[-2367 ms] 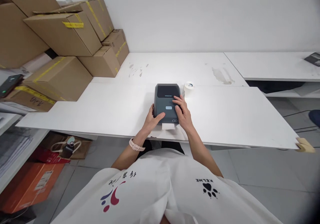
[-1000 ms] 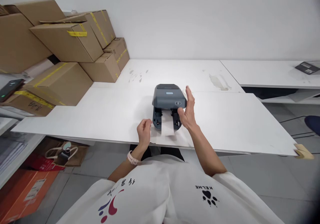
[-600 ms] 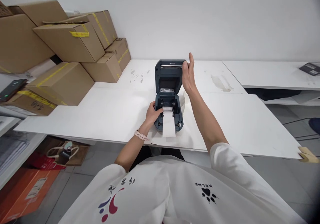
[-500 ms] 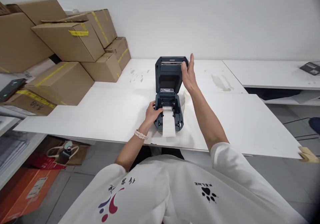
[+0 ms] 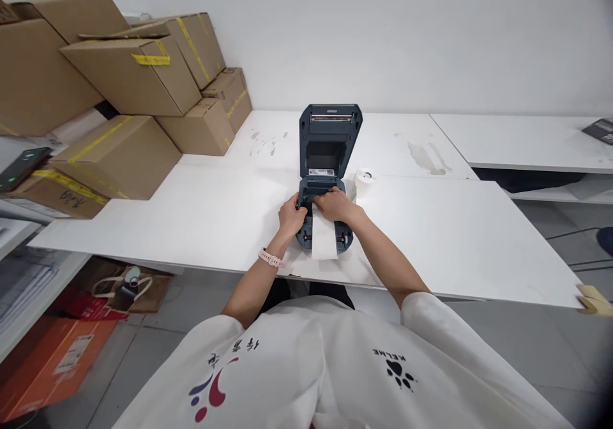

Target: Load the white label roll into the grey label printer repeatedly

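A dark label printer [image 5: 330, 145] stands on the white table with its lid raised and leaning back. My left hand [image 5: 291, 216] is closed on the left side wall of its base, thumb over the inner edge. Inside the base, my right hand [image 5: 334, 204] has its fingers curled over the place of the paper roll, covering it; whatever the fingertips hold is hidden. A strip of white label paper [image 5: 324, 236] runs from under that hand and over the front edge of the printer.
Just right of the printer stands a white paper roll [image 5: 364, 179]. Cardboard boxes [image 5: 129, 75] with yellow tape are piled at the left. A phone [image 5: 22, 167] lies on one box. A dark box [image 5: 599, 130] sits on the right-hand table [image 5: 527, 138].
My right hand has left the raised lid and come down into the printer's base, uncovering the paper roll beside it. The lid stays up. My left hand keeps its place.
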`<state>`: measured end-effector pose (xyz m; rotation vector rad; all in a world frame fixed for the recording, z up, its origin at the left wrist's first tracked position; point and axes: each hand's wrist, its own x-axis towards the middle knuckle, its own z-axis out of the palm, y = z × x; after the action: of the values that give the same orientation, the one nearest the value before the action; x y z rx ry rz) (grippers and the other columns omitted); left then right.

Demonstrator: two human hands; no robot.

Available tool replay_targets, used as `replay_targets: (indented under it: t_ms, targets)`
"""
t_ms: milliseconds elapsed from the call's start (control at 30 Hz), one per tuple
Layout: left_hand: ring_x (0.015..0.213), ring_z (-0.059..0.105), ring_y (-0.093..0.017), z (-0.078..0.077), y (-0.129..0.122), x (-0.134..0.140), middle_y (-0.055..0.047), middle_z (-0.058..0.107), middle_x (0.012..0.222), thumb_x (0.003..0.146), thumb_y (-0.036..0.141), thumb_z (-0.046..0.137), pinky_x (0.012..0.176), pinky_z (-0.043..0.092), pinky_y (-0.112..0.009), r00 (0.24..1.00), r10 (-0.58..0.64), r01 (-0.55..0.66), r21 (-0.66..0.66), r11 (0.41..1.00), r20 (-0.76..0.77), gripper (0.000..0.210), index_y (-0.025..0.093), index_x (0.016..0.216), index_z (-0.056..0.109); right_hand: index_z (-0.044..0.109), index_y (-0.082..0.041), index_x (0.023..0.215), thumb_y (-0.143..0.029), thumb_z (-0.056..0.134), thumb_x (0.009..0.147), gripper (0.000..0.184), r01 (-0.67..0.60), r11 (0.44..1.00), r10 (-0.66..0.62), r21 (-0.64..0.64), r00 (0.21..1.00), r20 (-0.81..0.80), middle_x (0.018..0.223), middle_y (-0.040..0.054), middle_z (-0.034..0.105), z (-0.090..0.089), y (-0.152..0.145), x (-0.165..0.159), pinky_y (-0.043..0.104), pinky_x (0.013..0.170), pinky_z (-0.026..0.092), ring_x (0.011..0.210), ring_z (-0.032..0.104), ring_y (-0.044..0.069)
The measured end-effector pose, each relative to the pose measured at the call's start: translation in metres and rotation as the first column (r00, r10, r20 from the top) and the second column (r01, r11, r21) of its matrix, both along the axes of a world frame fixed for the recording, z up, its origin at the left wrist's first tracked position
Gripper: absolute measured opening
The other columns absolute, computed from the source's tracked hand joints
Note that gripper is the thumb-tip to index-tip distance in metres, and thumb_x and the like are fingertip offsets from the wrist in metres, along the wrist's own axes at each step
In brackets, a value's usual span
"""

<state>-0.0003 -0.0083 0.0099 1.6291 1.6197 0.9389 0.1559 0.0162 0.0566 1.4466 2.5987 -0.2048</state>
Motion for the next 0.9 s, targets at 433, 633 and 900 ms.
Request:
replay_targets:
  t_ms: [433,633,900]
  targets:
    - [0.095,0.068,-0.022,-0.001,-0.003,0.0,-0.002,0.075,0.112,0.075,0.013,0.051,0.091,0.048,-0.034,0.997,0.021,-0.02,-0.024,1.0,0.072,0.055,0.025,0.128,0.064,0.065,-0.026,0.125,-0.053,0.068,0.085,0.049,-0.199,0.912,-0.15,-0.357,0.65,-0.745,0.13,0.0083,0.065,0.035,-0.036,0.13,0.039,0.103,0.045,0.119,0.059,0.026]
    - [0.094,0.067,-0.021,0.001,-0.006,0.0,-0.003,0.075,0.111,0.075,0.013,0.051,0.087,0.049,-0.032,0.998,0.018,-0.016,-0.022,1.0,0.066,0.057,0.025,0.129,0.064,0.068,-0.026,0.111,-0.054,0.079,0.072,0.05,0.118,0.872,-0.468,-0.474,0.479,-0.742,0.119,0.0068,0.066,-0.025,-0.035,0.191,0.044,0.098,0.046,0.104,0.061,0.023]
    - [0.094,0.067,-0.021,0.0,-0.006,0.0,-0.001,0.074,0.113,0.075,0.013,0.05,0.087,0.05,-0.032,0.997,0.009,-0.008,-0.026,1.0,0.07,0.058,0.025,0.13,0.064,0.067,-0.025,0.116,-0.05,0.084,0.066,0.059,0.142,0.816,-0.573,-0.56,0.326,-0.752,0.116,0.0082,0.068,-0.066,-0.012,0.189,0.046,0.095,0.051,0.104,0.062,0.025]
